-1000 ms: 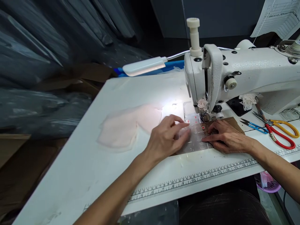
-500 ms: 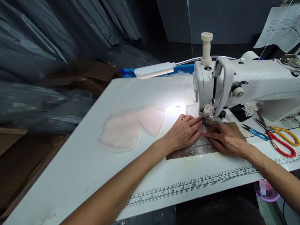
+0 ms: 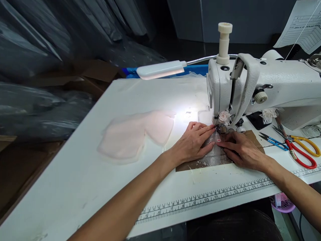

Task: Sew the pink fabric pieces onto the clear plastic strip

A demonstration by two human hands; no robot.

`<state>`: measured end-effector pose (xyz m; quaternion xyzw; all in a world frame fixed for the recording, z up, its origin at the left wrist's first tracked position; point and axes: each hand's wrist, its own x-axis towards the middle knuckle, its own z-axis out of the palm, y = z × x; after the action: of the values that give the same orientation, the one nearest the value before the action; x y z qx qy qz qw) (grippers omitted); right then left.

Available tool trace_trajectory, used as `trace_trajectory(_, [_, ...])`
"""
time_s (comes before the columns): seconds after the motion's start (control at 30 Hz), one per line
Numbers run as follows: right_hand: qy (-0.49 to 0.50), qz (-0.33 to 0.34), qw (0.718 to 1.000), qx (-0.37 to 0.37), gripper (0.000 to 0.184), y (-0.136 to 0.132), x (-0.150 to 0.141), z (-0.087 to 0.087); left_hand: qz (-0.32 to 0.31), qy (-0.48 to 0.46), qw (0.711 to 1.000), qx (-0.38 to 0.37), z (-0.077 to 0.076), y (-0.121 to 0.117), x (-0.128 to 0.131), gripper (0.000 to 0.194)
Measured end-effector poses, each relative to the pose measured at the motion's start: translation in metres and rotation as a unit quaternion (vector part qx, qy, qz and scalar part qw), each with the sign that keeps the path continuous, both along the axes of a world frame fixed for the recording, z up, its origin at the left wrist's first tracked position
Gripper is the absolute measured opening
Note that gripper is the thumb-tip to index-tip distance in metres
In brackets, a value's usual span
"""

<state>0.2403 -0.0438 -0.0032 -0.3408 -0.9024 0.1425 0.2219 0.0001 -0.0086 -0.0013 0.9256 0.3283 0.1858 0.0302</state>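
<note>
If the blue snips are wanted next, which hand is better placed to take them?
Right, probably: the right hand is nearer the blue snips, which lie on its own side. The left hand would have to cross past it.

My left hand (image 3: pixel 194 140) and right hand (image 3: pixel 240 149) are ungloved, slim-fingered, and both my wrists and forearms are bare above the table (image 3: pixel 82 174). Below the table's near edge, my lap (image 3: pixel 233 222) shows black or very dark clothing, smooth with a faint sheen; its cut is too shadowed to tell.
</note>
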Motion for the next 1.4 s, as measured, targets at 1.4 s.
trace_trajectory(1.4, [-0.032, -0.015, 0.999, 0.015, 0.037, -0.004, 0.001, -0.003, -0.071, -0.014, 0.995, 0.063, 0.006, -0.011, 0.001, 0.026])
